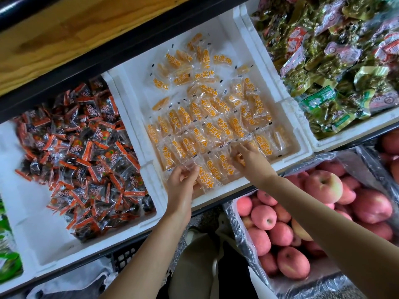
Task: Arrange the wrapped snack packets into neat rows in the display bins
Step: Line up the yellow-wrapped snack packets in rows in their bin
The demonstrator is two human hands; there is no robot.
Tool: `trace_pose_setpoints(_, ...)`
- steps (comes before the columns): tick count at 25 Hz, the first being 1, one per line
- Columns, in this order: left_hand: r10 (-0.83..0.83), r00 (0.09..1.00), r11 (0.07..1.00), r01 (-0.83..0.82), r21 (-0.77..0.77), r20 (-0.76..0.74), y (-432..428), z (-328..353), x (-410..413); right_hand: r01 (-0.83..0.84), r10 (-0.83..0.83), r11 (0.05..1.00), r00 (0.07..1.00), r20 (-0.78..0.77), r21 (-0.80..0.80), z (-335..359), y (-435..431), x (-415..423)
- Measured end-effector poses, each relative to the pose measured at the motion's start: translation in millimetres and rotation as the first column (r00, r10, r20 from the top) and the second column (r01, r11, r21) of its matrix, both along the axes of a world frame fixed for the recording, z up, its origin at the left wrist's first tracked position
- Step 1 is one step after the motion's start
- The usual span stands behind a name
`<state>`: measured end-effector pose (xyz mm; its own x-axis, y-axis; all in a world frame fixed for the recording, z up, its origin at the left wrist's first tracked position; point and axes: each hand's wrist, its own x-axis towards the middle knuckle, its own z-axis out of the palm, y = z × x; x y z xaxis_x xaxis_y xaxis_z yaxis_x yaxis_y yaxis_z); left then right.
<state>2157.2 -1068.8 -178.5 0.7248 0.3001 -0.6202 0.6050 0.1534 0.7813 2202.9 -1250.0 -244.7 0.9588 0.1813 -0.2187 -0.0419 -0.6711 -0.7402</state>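
Left hand reaches over the near edge of the middle bin, fingers curled and pinching the edge of a clear packet close to the bin's near left corner. Right hand is just beside it toward the near right corner, fingers curled round a small orange packet. Around both, orange packets lie in rough rows across the bin's near half, with loose ones scattered toward the far edge. Left bin holds heaped red-and-black packets, right bin green packs; apples lie near the right forearm
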Motion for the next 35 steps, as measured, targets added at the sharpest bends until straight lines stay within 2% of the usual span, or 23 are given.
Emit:
trace_pose_setpoints(2, -0.017, 1.0, 1.0, 0.018, -0.016, 0.02, 0, -1, 3, 0.008, -0.011, 0.992, 1.0, 0.023, 0.129, 19, 5, -8)
trace_pose_setpoints(4, -0.036, 0.997, 0.999, 0.039, -0.038, 0.065, -5, 0, 7, 0.006, 0.022, 0.941, 0.997, -0.08, 0.338, 40, 14, -21)
trace_pose_setpoints(5, -0.066, 0.993, 0.998, 0.068, -0.011, 0.098, -7, -1, 9, 0.003, 0.052, 0.922, 0.99, -0.13, 0.388, 46, 17, -26)
trace_pose_setpoints(7, -0.189, 0.971, 0.98, 0.177, 0.088, 0.147, -14, -4, 12, 0.028, 0.06, 0.906, 0.979, -0.193, 0.423, 48, 14, -31)
trace_pose_setpoints(9, -0.404, 0.9, 0.899, 0.358, 0.254, 0.161, -18, -11, 15, 0.115, -0.016, 0.894, 0.974, -0.225, 0.434, 41, 0, -27)
trace_pose_setpoints(11, -0.65, 0.749, 0.687, 0.507, 0.521, 0.129, -19, -21, 22, 0.243, -0.177, 0.894, 0.964, -0.199, 0.378, 31, -17, -19)
trace_pose_setpoints(14, -0.894, 0.445, 0.238, 0.561, 0.793, -0.046, -21, -37, 34, 0.384, -0.365, 0.882, 0.923, -0.12, 0.273, 18, -29, -10)
trace_pose_setpoints(16, -0.925, 0.287, -0.042, 0.572, 0.819, -0.247, -20, -48, 39, 0.363, -0.357, 0.916, 0.932, -0.067, 0.169, 6, -26, -10)
trace_pose_setpoints(18, -0.906, 0.205, -0.196, 0.574, 0.795, -0.371, -17, -58, 39, 0.25, -0.25, 0.968, 0.968, -0.02, 0.023, -4, -20, -14)
trace_pose_setpoints(20, -0.907, 0.179, -0.238, 0.531, 0.814, -0.382, -13, -66, 39, 0.18, -0.179, 0.982, 0.984, 0.023, -0.055, -9, -16, -15)
trace_pose_setpoints(24, -0.895, 0.162, -0.338, 0.363, 0.869, -0.415, -7, -79, 35, 0.259, -0.259, 0.966, 0.966, 0.018, 0.004, -4, -8, -10)
trace_pose_setpoints(27, -0.881, 0.176, -0.386, 0.268, 0.883, -0.438, -3, -86, 32, 0.18, -0.187, 0.954, 0.982, -0.009, -0.239, -7, -3, -12)
trace_pose_setpoints(29, -0.888, 0.186, -0.377, 0.233, 0.897, -0.421, -1, -92, 32, 0.161, -0.124, 0.924, 0.984, 0.127, -0.347, -8, -2, -13)
trace_pose_setpoints(32, -0.921, 0.187, -0.289, 0.261, 0.921, -0.342, -3, -92, 30, 0.11, 0.035, 0.9, 0.946, 0.321, -0.421, -14, 0, -16)
trace_pose_setpoints(35, -0.966, 0.217, -0.07, 0.303, 0.95, -0.14, 0, -81, 40, 0.109, 0.106, 0.872, 0.911, 0.4, -0.478, -10, 3, -8)
